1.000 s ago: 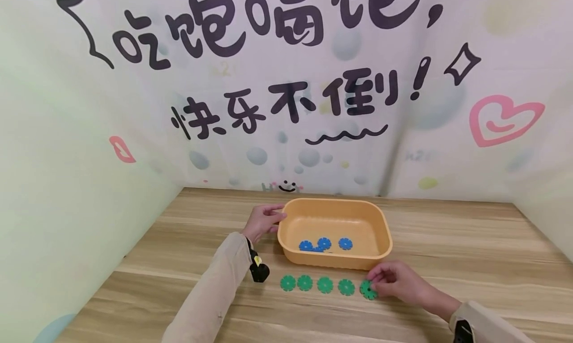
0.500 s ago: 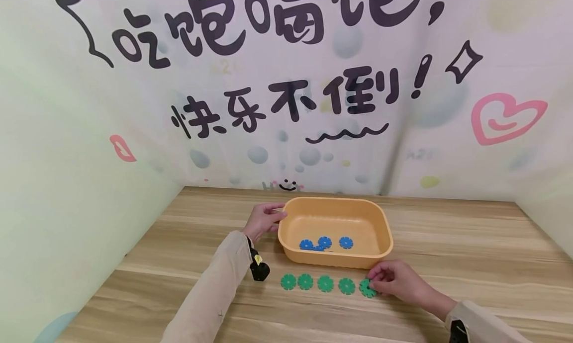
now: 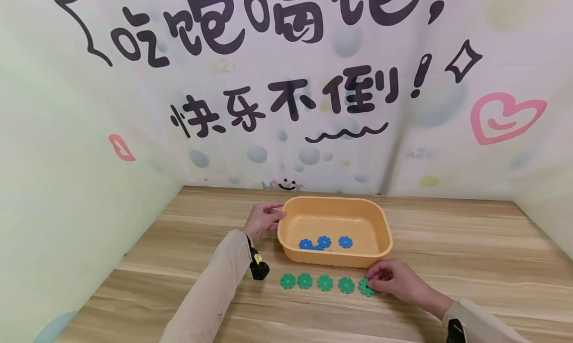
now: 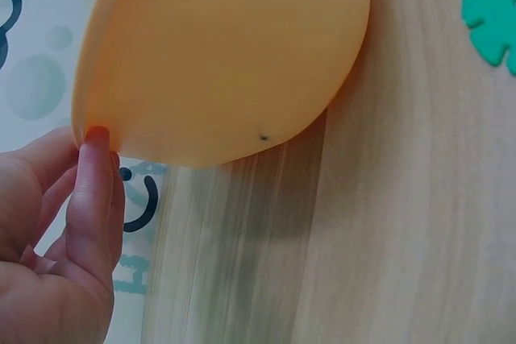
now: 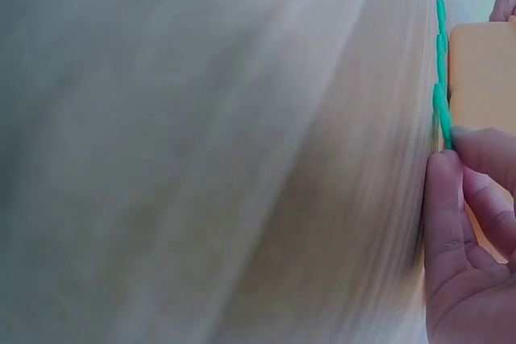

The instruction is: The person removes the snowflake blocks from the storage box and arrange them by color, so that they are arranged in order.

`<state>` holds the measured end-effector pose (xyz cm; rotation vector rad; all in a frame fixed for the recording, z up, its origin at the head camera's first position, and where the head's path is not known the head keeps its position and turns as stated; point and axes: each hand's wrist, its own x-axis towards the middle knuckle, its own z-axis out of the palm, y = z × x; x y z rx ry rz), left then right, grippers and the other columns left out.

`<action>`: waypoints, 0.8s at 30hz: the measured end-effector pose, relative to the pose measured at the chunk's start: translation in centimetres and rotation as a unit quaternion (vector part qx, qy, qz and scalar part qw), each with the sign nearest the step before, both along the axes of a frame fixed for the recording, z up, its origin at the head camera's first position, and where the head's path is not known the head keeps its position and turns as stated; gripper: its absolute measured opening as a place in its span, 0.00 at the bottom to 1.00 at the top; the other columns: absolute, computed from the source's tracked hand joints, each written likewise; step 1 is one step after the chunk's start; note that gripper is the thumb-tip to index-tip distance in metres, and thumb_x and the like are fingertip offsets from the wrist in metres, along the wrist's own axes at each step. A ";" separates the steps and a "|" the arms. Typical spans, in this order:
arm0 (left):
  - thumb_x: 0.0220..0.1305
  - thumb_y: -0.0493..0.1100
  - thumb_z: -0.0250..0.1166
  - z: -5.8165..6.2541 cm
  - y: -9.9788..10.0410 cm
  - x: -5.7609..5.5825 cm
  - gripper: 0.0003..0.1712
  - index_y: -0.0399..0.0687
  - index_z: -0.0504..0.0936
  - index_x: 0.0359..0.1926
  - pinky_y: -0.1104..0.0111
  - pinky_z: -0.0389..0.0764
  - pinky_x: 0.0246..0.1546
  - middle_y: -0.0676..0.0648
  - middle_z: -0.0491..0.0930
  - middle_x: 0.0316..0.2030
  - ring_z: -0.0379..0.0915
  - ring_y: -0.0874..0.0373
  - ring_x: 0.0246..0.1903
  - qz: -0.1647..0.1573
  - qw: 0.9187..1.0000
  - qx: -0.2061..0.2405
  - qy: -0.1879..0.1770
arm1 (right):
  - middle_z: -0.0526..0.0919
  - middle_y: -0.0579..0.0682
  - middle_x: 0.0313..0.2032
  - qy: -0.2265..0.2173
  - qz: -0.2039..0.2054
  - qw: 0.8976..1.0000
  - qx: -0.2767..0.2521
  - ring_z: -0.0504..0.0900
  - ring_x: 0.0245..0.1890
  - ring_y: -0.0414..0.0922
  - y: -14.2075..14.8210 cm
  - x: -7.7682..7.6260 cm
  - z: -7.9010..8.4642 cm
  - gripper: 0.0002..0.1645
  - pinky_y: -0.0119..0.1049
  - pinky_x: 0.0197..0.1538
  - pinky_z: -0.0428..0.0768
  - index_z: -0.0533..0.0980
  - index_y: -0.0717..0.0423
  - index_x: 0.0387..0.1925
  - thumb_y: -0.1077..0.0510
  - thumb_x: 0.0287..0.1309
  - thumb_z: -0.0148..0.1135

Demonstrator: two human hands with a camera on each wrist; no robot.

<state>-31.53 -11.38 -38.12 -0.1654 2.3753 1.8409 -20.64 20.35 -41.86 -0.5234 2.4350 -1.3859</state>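
Note:
My left hand (image 3: 263,220) pinches the left rim of an orange plastic bin (image 3: 335,259) between thumb and fingers; the left wrist view shows that grip on the bin's rim (image 4: 79,110). In front of the bin, several green notched interlocking discs (image 3: 325,283) lie in a row on the table. At the row's right end, my right hand (image 3: 396,282) pinches the last green disc (image 3: 364,287) by its right edge. In the right wrist view this disc (image 5: 446,122) appears edge-on between thumb and finger. Several blue notched discs (image 3: 324,241) lie inside the bin, partly overlapping.
The wood-grain table (image 3: 179,263) reaches back to a printed cloth backdrop (image 3: 250,169) with black writing. A pale side wall (image 3: 67,209) stands on the left. The bin's near wall rises just behind the green row.
The right hand has shifted very slightly left with the last green disc, which now lies flatter and in line with the row. The left hand and bin have stayed put.

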 end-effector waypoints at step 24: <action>0.54 0.38 0.64 0.1 0.0 0.2 0.21 0.44 0.76 0.51 0.71 0.79 0.26 0.43 0.77 0.35 0.77 0.51 0.33 -0.009 1.000 0.009 0.005 | 0.76 0.53 0.29 0.047 0.037 0.998 -0.033 0.74 0.26 0.37 0.6 1.7 4.2 0.13 0.33 0.28 0.79 0.74 0.69 0.36 0.60 0.55 0.57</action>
